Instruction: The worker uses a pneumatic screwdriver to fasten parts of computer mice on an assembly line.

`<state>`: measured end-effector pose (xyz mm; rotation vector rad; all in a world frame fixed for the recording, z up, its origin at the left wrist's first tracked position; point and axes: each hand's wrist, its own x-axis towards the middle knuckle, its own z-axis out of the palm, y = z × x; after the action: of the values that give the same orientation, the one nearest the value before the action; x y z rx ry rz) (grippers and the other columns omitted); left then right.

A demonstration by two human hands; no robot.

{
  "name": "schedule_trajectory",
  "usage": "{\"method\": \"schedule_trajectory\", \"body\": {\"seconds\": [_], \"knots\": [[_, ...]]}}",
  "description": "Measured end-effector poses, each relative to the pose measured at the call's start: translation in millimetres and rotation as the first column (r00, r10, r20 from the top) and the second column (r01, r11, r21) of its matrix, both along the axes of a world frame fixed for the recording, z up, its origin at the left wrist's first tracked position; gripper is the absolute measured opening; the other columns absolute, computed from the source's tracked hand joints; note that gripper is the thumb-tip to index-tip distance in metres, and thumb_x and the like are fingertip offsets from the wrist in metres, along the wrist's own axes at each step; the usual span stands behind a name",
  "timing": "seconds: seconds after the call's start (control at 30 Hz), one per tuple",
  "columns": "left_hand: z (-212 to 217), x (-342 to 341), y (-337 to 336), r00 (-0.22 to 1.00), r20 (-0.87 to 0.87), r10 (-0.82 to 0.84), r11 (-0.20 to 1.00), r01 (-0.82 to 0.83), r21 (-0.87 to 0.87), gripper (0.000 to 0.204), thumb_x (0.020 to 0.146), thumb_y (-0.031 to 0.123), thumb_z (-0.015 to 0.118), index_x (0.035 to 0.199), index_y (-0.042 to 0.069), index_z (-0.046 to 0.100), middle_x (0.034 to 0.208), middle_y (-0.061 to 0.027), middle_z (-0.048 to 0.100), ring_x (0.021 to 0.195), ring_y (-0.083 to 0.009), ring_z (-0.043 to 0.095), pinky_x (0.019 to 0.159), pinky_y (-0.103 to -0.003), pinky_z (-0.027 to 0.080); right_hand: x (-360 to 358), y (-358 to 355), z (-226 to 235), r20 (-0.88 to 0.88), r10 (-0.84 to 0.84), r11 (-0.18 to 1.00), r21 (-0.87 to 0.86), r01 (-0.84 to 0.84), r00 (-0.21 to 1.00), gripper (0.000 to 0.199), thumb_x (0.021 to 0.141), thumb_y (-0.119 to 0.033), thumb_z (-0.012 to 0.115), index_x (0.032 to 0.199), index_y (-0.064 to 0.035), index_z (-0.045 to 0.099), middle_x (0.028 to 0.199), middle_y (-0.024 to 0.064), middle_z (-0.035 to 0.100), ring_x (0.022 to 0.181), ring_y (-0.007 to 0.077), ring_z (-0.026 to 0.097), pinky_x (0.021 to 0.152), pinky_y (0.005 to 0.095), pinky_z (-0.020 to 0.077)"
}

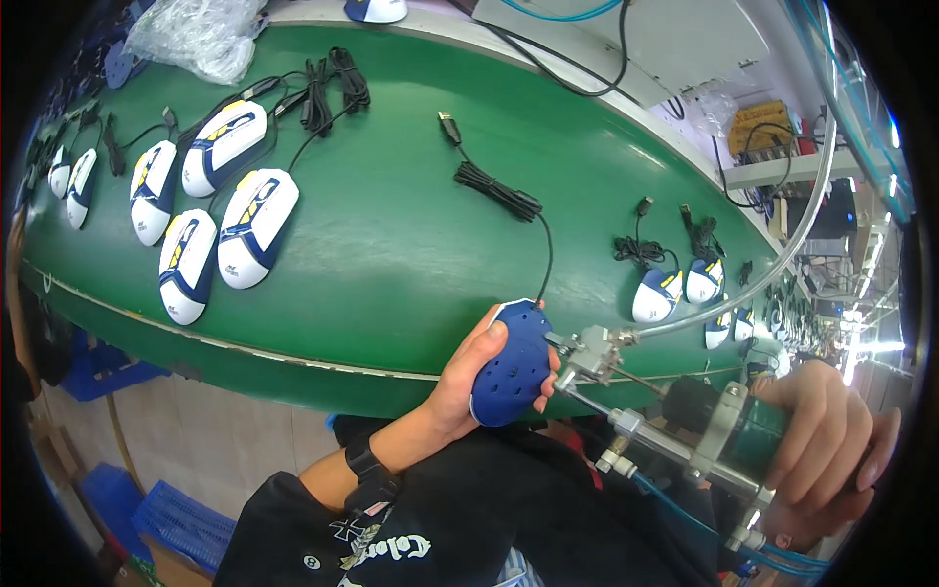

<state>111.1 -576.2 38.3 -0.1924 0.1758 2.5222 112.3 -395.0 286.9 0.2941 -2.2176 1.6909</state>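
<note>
A computer mouse (513,367) rests upside down in my left hand (460,377), its blue underside with small holes facing up. The fingers of that hand wrap around its sides. From the mouse a black cable runs away over the green belt to a tied bundle (497,191) ending in a metal plug. At the right, my right hand (822,440) is closed around the dark green body of a glue dispensing gun (729,430) with metal fittings and blue air tubes. The gun's metal nozzle block (592,352) points left, its tip beside the mouse's right edge.
Several white and blue mice (256,230) with bundled cables lie on the green conveyor belt (391,264) at the left, and more (657,295) at the right. A clear plastic bag (196,37) sits at the far left. A thick hose (817,215) arches over the right side.
</note>
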Motion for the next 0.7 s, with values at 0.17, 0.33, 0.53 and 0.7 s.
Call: {"method": "schedule_trajectory", "body": {"seconds": [0.17,0.33,0.53,0.7], "knots": [[1,-2,-3,1.000,-0.016,-0.015,1.000,0.015,0.019,0.051,0.098,0.042,0.046,0.136,0.009,0.034,0.102,-0.0181,0.058,0.084,-0.0235,0.063,0.068,-0.034,0.054,-63,-12,-44,-0.329,0.706,0.574,-0.253,-0.779,0.627,0.025,0.091,-0.020,0.065,0.094,-0.0158,0.041,0.059,-0.0084,0.053,0.051,-0.0012,0.053,0.059,0.0107,0.0485],[2,-1,-7,1.000,-0.005,-0.011,1.000,0.011,-0.018,0.051,0.098,0.041,0.047,0.135,0.008,0.035,0.102,-0.0180,0.058,0.083,-0.0226,0.063,0.068,-0.033,0.054,-55,-45,-49,-0.316,0.584,0.709,-0.250,-0.659,0.748,0.024,0.091,-0.017,0.064,0.091,-0.0121,0.041,0.056,-0.0059,0.053,0.045,0.0002,0.051,0.048,0.0122,0.0472],[-2,4,-15,0.999,-0.040,-0.029,0.997,0.026,-0.075,0.060,0.097,0.044,0.047,0.142,0.007,0.032,0.114,-0.0160,0.054,0.094,-0.0272,0.063,0.068,-0.040,0.056,-57,-55,-60,-0.361,0.515,0.757,-0.236,-0.610,0.778,0.022,0.090,-0.015,0.065,0.091,-0.0099,0.043,0.056,-0.0043,0.054,0.043,0.0027,0.052,0.044,0.0143,0.0472],[6,1,-16,0.999,-0.032,-0.028,0.995,0.025,-0.099,0.051,0.099,0.040,0.046,0.137,0.008,0.034,0.101,-0.0162,0.058,0.083,-0.0214,0.063,0.068,-0.033,0.055,-48,-53,-60,-0.390,0.448,0.781,-0.267,-0.565,0.804,0.017,0.091,-0.013,0.062,0.093,-0.0077,0.046,0.056,-0.0032,0.055,0.045,0.0039,0.054,0.046,0.0170,0.0493]]}}
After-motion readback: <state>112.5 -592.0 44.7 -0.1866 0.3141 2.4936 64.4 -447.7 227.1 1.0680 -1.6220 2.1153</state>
